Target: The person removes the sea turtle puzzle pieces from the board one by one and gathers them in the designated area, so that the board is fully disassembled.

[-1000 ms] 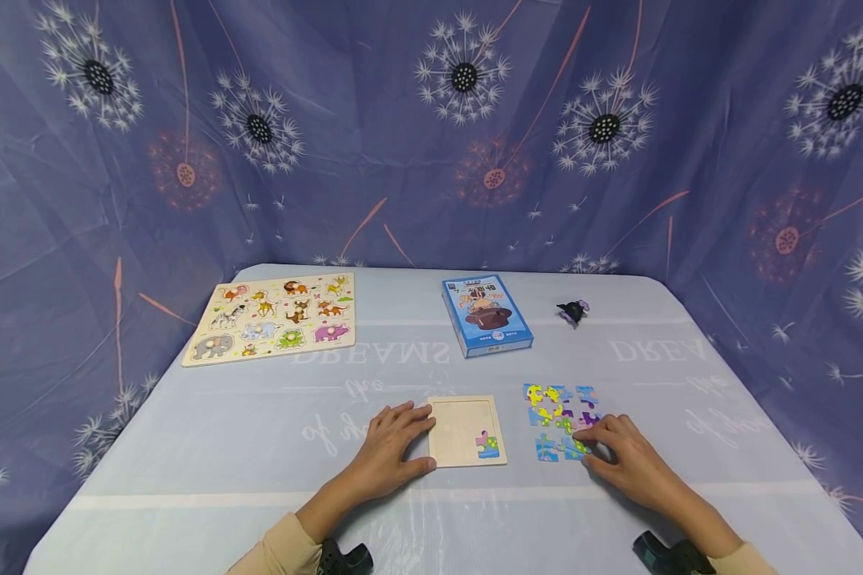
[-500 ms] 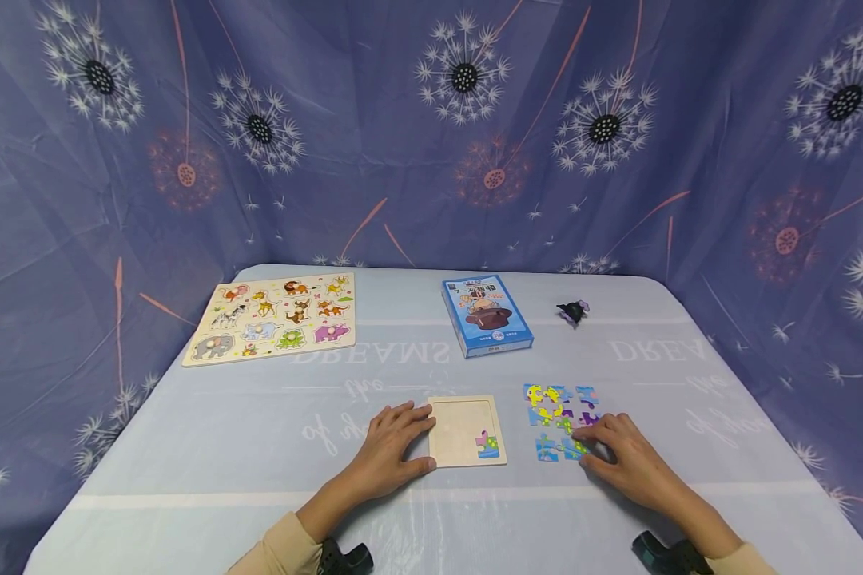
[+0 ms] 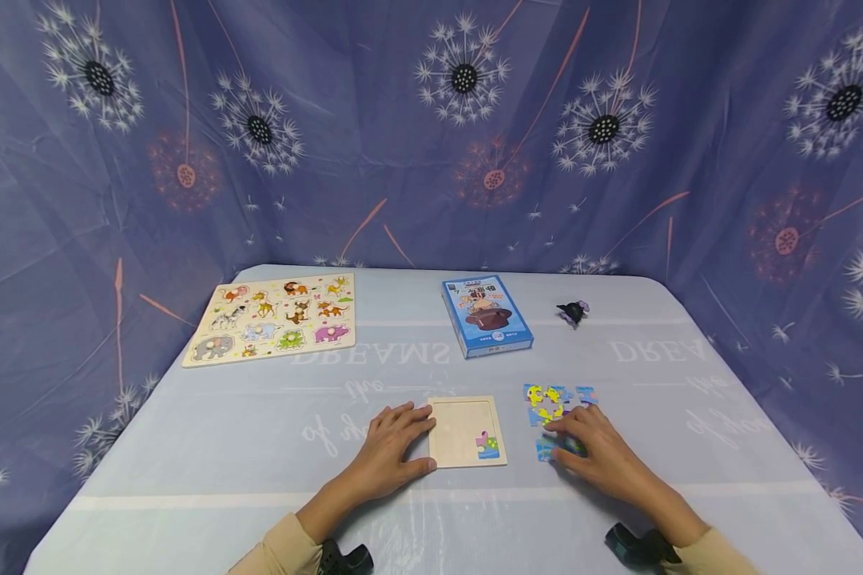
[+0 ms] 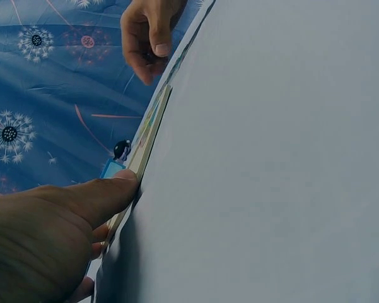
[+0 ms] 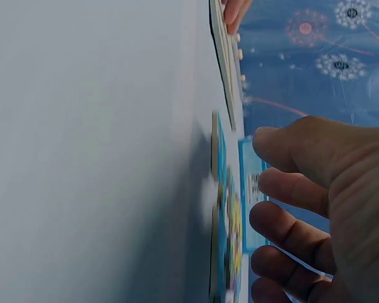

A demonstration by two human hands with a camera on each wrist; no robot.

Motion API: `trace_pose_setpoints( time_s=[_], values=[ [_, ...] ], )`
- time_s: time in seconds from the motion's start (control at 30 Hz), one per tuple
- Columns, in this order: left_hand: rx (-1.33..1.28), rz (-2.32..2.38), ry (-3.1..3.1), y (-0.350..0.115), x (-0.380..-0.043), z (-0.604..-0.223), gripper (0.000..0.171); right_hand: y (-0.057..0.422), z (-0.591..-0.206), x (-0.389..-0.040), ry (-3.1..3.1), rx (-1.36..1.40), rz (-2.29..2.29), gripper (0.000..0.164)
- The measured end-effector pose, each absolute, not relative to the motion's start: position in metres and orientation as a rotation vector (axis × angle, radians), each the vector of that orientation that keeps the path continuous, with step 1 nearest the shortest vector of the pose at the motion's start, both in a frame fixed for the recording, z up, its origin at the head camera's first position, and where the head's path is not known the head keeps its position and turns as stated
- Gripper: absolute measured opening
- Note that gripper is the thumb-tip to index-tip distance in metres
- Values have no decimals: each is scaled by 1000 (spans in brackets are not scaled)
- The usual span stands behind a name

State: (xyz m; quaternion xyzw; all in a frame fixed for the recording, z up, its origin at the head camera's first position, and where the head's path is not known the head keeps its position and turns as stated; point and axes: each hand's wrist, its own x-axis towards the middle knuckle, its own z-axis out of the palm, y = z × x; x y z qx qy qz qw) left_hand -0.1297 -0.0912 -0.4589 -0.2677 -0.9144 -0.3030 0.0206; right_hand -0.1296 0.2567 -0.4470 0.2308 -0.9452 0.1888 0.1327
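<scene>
A square wooden puzzle tray (image 3: 456,427) lies in front of me, with one pink, green and blue jigsaw piece (image 3: 487,449) in its lower right corner. Relaxed fingers and thumb of my left hand (image 3: 391,450) rest along the tray's left edge; the left wrist view has the thumb (image 4: 116,189) against the rim. To the right lie several loose jigsaw pieces (image 3: 544,406) in rough rows. My right hand (image 3: 606,454) hovers over the nearest of them, covering some. In the right wrist view, its thumb and fingers (image 5: 284,221) are apart with nothing visible between them.
A wooden animal peg puzzle (image 3: 276,318) lies at the back left of the table. Behind the tray is a blue box (image 3: 486,314), with a small black and purple object (image 3: 572,311) to its right. A dandelion-print curtain (image 3: 374,144) hangs behind.
My right hand has moved left across the loose pieces, and its thumb and forefinger have spread apart. The left hand and the tray have stayed put.
</scene>
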Motion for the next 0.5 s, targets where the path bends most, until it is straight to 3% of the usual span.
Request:
trace_pose_setpoints(
  time_s=[0.5],
  values=[
    [-829, -925, -2828, -91, -130, -460, 57, 203, -444, -143, -2783, 840, 552, 33]
  ],
)
